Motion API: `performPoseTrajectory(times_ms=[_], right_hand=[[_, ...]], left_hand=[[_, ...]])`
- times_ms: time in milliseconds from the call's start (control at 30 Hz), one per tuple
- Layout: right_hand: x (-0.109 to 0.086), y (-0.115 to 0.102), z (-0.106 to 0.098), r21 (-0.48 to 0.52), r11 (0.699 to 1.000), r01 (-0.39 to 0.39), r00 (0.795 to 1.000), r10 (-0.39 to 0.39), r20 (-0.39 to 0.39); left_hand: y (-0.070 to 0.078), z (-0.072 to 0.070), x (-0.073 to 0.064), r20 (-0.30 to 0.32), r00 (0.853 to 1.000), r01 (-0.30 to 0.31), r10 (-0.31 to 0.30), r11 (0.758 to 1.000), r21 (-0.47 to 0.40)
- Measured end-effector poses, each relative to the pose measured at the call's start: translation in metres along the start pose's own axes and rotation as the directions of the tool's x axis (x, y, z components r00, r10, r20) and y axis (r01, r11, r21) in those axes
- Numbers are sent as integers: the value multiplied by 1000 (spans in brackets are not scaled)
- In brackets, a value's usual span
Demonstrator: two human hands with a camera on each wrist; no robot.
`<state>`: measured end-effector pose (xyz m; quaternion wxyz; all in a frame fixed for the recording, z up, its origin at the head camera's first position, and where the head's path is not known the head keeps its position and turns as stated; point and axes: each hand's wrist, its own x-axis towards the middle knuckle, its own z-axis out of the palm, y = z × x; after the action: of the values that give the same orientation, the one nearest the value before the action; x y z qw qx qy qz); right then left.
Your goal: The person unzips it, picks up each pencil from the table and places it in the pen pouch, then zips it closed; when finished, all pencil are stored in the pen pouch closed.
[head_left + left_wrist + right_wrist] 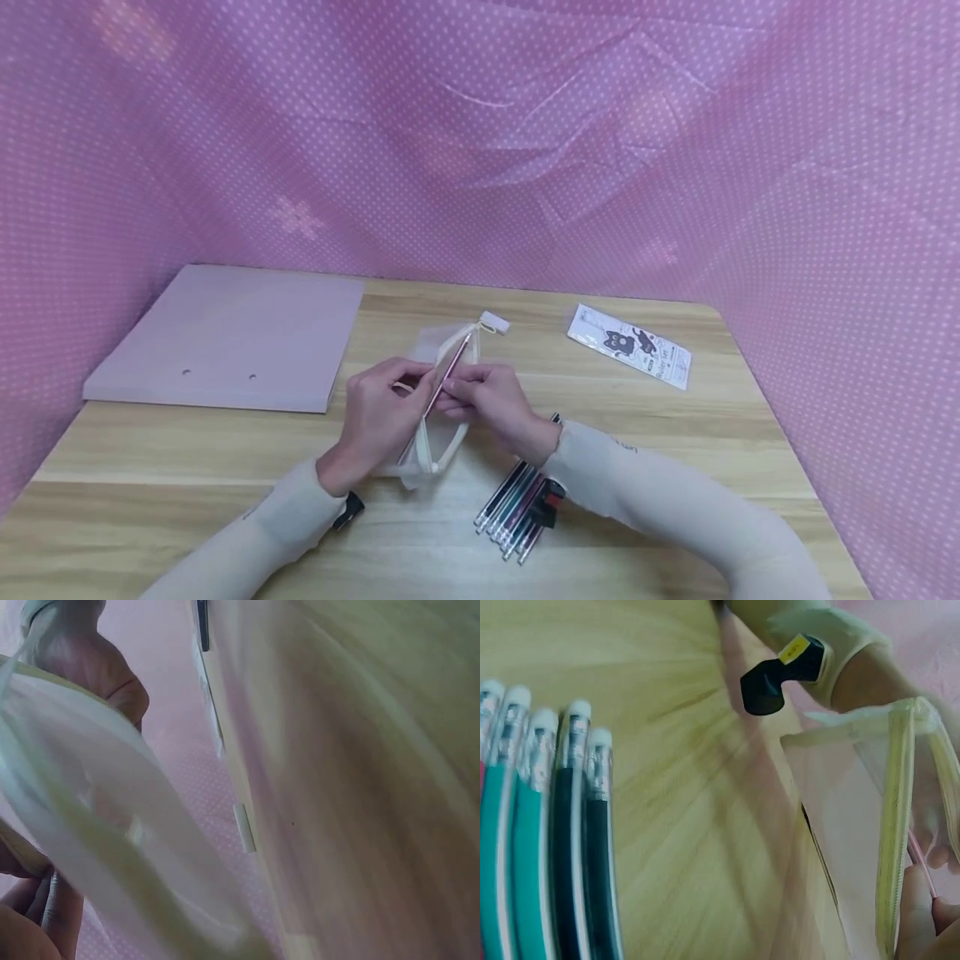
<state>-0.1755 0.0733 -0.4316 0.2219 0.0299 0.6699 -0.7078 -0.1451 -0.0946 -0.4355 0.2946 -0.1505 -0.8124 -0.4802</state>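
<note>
A see-through zip pouch (450,442) with cream zip edges stands gaping over the table between both hands. My left hand (381,412) pinches its left edge. My right hand (491,400) pinches a pink pencil (457,360) that slants along the pouch mouth. The right wrist view has the fingertips (917,900) by the pink pencil (921,859), beside the zip. In the left wrist view the pouch (112,780) spreads in front of the right hand (90,664). Several pencils with white erasers (510,517) lie side by side under my right wrist.
A pale pink folder (240,342) lies at the left of the wooden table (405,550). A ruler set packet (630,346) lies at the back right. A small white tag (495,322) is beside the pouch's far end. A pink dotted curtain (480,167) surrounds the table.
</note>
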Motion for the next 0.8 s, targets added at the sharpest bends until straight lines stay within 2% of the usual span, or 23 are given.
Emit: performPoseTrajectory(times_ms=[200,400,633,800], right_hand=[[-1,-1,-1,-27,1000,2,1000,-3,-11],[-5,-1,-3,0,1000,12,1000,-12,11],[-14,-10,-11,112,992,56,998,-57,10],[-23,-24,-37,267,951,158,987,-155,-34]], left_hand=[[-2,0,1,3,1000,-4,4,1000,-1],[-5,-3,3,-4,1000,17,-17,999,34],[-6,-5,4,2,1000,26,-26,998,58],[-8,-6,4,-7,999,36,-36,998,50]])
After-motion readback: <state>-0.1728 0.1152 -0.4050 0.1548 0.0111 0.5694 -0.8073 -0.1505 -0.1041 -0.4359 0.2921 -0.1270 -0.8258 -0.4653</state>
